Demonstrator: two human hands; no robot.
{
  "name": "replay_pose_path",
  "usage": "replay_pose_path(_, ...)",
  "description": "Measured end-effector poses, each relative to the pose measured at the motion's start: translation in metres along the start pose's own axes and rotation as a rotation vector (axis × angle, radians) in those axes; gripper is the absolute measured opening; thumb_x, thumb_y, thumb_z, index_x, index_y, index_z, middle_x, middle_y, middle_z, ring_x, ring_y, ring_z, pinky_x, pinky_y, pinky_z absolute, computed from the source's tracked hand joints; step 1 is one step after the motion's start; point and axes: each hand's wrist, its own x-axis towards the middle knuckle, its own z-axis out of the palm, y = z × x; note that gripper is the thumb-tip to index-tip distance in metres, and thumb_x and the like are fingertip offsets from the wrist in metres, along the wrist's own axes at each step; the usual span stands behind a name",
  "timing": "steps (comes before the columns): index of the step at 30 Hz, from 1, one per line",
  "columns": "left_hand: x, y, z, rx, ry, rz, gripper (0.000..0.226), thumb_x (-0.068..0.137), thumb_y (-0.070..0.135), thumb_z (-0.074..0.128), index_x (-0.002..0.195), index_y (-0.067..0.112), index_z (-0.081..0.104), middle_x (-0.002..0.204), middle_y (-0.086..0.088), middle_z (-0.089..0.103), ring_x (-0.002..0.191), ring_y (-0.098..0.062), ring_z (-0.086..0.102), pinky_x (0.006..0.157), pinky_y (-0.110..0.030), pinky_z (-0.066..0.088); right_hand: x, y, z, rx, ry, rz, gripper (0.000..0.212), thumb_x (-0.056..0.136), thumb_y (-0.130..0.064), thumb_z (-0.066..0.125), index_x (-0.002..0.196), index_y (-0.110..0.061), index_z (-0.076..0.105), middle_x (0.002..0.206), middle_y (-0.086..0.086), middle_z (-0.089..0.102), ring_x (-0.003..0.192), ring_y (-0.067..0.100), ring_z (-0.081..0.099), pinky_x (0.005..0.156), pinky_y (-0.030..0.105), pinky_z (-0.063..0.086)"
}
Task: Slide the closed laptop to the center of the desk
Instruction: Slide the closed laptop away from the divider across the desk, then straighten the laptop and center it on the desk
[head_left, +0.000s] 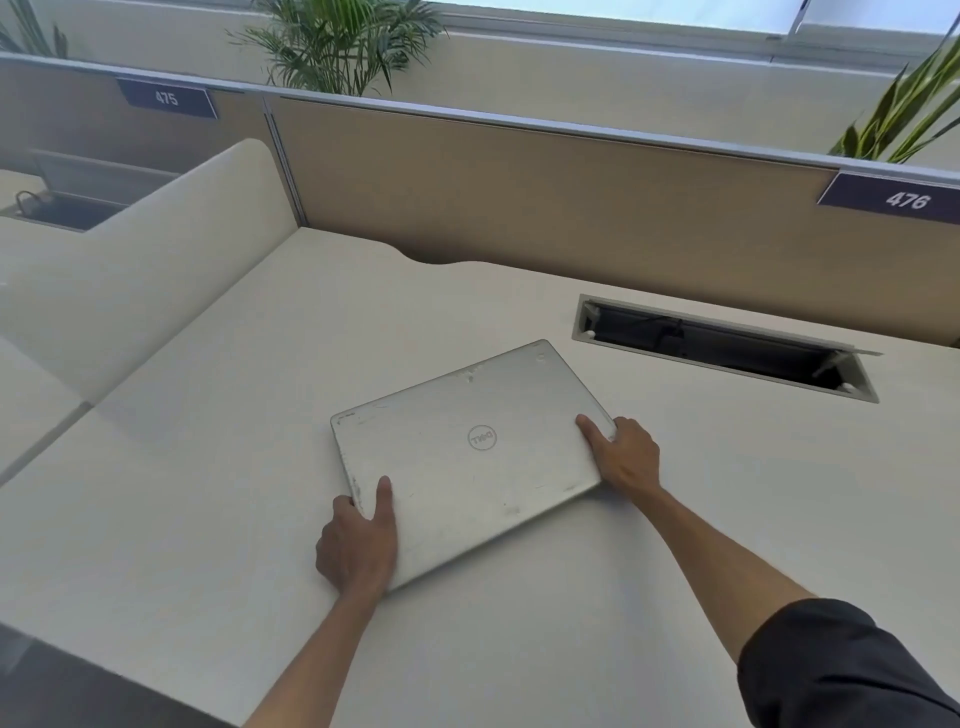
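Observation:
A closed silver laptop (470, 457) with a round logo on its lid lies flat on the white desk (218, 457), turned at an angle. My left hand (358, 545) grips its near left corner, thumb on the lid and fingers around the edge. My right hand (626, 454) holds the right corner, thumb on the lid, fingers wrapped under the side. Both forearms reach in from the bottom of the view.
An open cable tray slot (727, 348) is cut into the desk behind and right of the laptop. A tan partition (519, 182) runs along the back, a white divider (156, 270) along the left. Plants stand beyond the partition.

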Motion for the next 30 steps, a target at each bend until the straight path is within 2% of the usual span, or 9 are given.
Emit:
replay_pose_path(7,-0.019,-0.006,-0.003,0.008,-0.015,0.002,0.062,0.091,0.062,0.038,0.1,0.003,0.056,0.102,-0.024,0.065,0.099,-0.041,0.059,0.081,-0.042,0.038,-0.014,0.014,-0.01,0.016,-0.009,0.01,0.062,0.085,-0.07,0.049,0.078,-0.009,0.056,0.086,0.007,0.06,0.081,0.029,0.055,0.072,0.035,0.035)
replay_pose_path(14,-0.025,-0.005,-0.006,0.012,-0.02,0.003,0.062,0.091,0.06,0.039,0.098,0.002,0.057,0.101,-0.024,0.065,0.098,-0.041,0.059,0.078,-0.041,0.035,-0.019,0.014,-0.015,0.018,-0.015,0.021,0.061,0.085,-0.068,0.051,0.077,-0.007,0.055,0.086,0.008,0.059,0.081,0.029,0.053,0.072,0.035,0.035)
replay_pose_path(19,-0.024,-0.004,-0.008,0.096,-0.037,0.036,0.059,0.09,0.057,0.043,0.098,0.001,0.057,0.101,-0.025,0.066,0.097,-0.041,0.06,0.078,-0.041,0.04,-0.02,0.014,-0.015,0.019,-0.016,0.031,0.06,0.084,-0.068,0.053,0.078,-0.008,0.057,0.087,0.009,0.06,0.083,0.031,0.055,0.073,0.036,0.038)
replay_pose_path(23,-0.021,-0.004,-0.01,0.184,-0.062,0.091,0.059,0.09,0.057,0.042,0.098,0.001,0.057,0.099,-0.023,0.066,0.095,-0.04,0.061,0.072,-0.039,0.037,-0.022,0.012,-0.015,-0.006,-0.005,0.023,0.059,0.084,-0.068,0.053,0.076,-0.009,0.054,0.087,0.01,0.06,0.084,0.031,0.055,0.074,0.036,0.038)
replay_pose_path(26,-0.015,-0.006,-0.014,0.261,-0.085,0.162,0.06,0.089,0.058,0.041,0.098,0.001,0.059,0.098,-0.022,0.066,0.094,-0.04,0.061,0.071,-0.038,0.037,-0.026,0.012,-0.016,-0.055,0.032,0.009,0.059,0.084,-0.067,0.052,0.074,-0.009,0.053,0.086,0.008,0.057,0.081,0.029,0.052,0.071,0.035,0.036)
replay_pose_path(30,-0.005,-0.006,-0.02,0.332,-0.109,0.208,0.063,0.088,0.059,0.043,0.099,0.001,0.064,0.101,-0.021,0.066,0.098,-0.039,0.06,0.071,-0.036,0.035,-0.028,0.013,-0.02,-0.167,0.057,-0.048,0.059,0.083,-0.067,0.053,0.07,-0.009,0.054,0.08,0.007,0.056,0.079,0.031,0.057,0.066,0.034,0.037)
